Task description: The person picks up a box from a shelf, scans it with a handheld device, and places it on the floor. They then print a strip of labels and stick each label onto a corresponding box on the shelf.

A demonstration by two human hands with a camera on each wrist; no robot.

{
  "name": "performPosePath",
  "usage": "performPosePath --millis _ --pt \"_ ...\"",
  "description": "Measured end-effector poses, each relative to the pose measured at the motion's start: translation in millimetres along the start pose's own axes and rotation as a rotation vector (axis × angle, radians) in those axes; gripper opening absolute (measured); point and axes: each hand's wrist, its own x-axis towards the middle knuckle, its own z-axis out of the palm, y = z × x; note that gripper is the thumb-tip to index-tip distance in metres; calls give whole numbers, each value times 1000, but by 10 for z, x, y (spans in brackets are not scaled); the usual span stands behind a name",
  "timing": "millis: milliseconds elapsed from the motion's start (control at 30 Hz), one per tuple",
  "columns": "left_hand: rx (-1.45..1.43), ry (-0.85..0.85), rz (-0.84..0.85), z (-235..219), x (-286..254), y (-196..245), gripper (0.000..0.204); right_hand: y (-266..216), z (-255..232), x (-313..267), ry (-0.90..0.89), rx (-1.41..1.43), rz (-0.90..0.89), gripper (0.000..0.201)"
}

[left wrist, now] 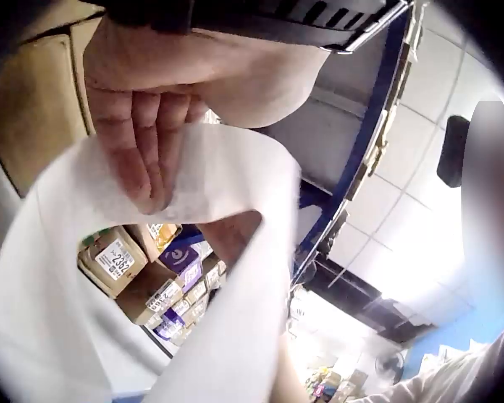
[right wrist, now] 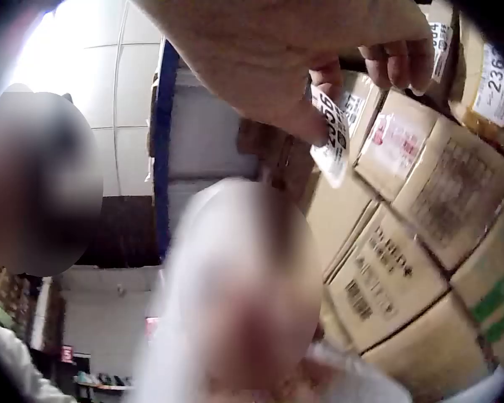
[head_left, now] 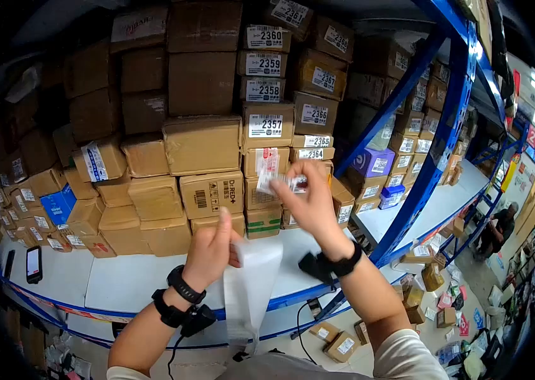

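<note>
The left hand (head_left: pixel 209 253) holds a long white strip of label backing (head_left: pixel 251 285), which hangs down past the table edge. In the left wrist view the strip (left wrist: pixel 34 243) loops below the fingers of the left hand (left wrist: pixel 151 126). Up and to the right, the right hand (head_left: pixel 308 199) pinches a white printed label (head_left: pixel 267 182) between thumb and finger, in front of the stacked cartons. Seen from the right wrist, the label (right wrist: pixel 330 138) shows a printed number and hangs from the right hand (right wrist: pixel 294 59), apart from the cartons.
Stacked brown cartons (head_left: pixel 204 144), many with numbered labels, stand along the back of the white table (head_left: pixel 128 278). A phone (head_left: pixel 34 265) lies at the left. A blue rack post (head_left: pixel 432 158) rises at the right. Parcels (head_left: pixel 342 346) lie on the floor; a person (head_left: pixel 498 231) sits far right.
</note>
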Motion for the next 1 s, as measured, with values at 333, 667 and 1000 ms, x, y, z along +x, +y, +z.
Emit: performPosePath --millis 333,667,1000 --pt "-485 -174 -160 -9 -364 -213 20 91 259 303 169 -73 168 33" --pt "165 76 284 190 -553 -358 14 -518 -253 -749 -546 304 144 25" --pt "-63 -52 14 -16 -751 -427 37 128 144 -220 -74 -159 118 33"
